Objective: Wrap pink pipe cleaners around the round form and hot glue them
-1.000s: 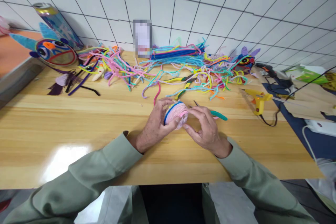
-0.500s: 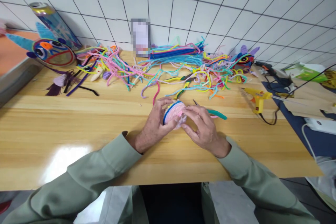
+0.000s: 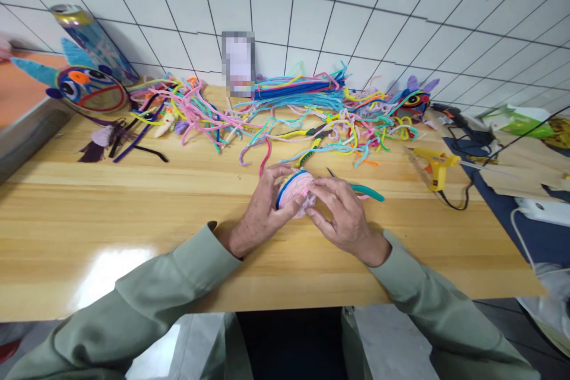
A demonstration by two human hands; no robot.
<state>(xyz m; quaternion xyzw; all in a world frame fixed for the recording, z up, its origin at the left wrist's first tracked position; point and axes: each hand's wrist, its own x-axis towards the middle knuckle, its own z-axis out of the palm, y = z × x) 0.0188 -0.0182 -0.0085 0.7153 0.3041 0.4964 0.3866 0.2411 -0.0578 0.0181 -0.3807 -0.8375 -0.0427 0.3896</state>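
Note:
A rounded pipe-cleaner piece (image 3: 294, 189), pink with a blue band along its left edge and whitish fuzz at its lower right, is held over the table between both hands. My left hand (image 3: 266, 200) grips it from the left, thumb across its front and fingers behind. My right hand (image 3: 341, 211) presses its fingertips against the piece's right side, and the fingers partly cover what they pinch there. Just beyond the right hand lie pliers with a teal handle (image 3: 369, 192). Behind the piece rests a yellow-and-green-handled tool (image 3: 307, 155).
Loose pipe cleaners (image 3: 200, 113) and a blue bundle (image 3: 298, 90) line the wall. A yellow glue gun (image 3: 439, 167) stands at right, its cord trailing. A decorated mask-like craft (image 3: 91, 88) and a tall can (image 3: 91, 35) are at far left. A white power strip (image 3: 541, 214) sits right.
Almost nothing differs. Both hands keep their hold on the pink piece, with at most a very slight shift of the fingers.

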